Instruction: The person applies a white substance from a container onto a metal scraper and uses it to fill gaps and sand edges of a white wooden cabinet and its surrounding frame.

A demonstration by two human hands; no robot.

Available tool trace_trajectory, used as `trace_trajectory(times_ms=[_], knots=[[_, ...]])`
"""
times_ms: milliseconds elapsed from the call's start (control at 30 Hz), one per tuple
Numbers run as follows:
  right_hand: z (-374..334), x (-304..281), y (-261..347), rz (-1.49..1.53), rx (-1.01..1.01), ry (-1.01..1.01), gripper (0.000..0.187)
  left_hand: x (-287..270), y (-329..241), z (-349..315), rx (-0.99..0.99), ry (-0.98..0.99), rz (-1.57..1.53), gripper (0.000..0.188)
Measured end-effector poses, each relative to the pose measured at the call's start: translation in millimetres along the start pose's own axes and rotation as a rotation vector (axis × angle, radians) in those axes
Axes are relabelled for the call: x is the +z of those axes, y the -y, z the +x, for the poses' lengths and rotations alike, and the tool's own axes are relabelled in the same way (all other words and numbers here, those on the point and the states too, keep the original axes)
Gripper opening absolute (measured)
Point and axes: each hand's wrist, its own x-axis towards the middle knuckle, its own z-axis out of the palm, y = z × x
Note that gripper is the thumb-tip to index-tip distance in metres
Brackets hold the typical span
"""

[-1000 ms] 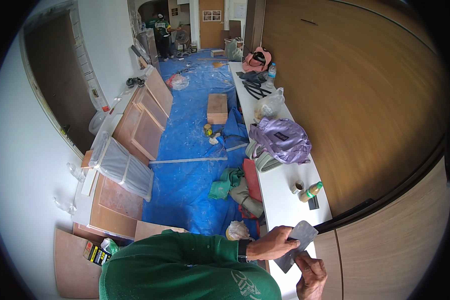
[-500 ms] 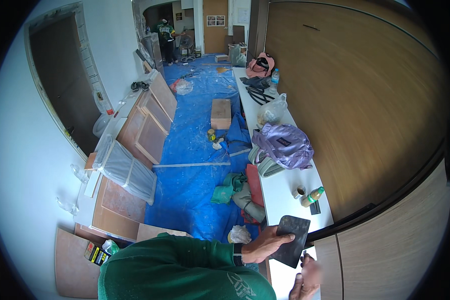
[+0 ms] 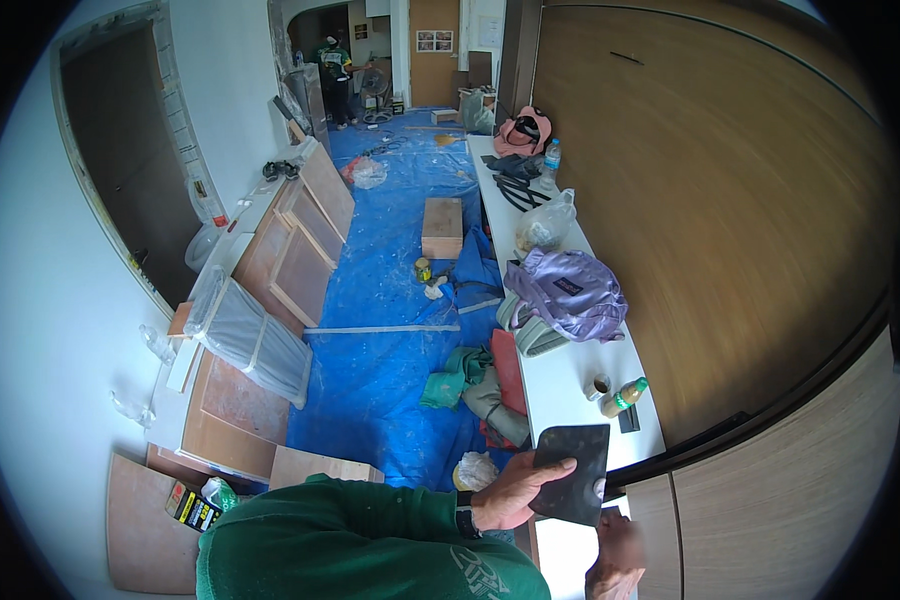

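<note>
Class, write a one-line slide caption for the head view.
Over a white counter, the left hand holds a dark flat plate, the right hand near its lower edge; blue floor sheeting alongside.

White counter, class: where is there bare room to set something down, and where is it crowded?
The white counter is bare between the purple backpack, the cup and its left edge. Another patch lies between the black strip and the dark plate in the left hand. Beyond the backpack, the plastic bag, straps and water bottle crowd it.
</note>
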Motion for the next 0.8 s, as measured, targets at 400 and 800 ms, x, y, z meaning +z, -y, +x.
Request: trace_trajectory(times_ms=[400, 800], knots=[[-7, 25, 11, 2.212, 1.048, -0.097, 0.036, 27, 11, 11, 0.019, 0.109, 0.084, 0.033], [-77, 76, -57, 2.164, 1.276, -0.474, 0.013, -28, 4, 42, -0.229, 0.022, -0.098, 0.029]])
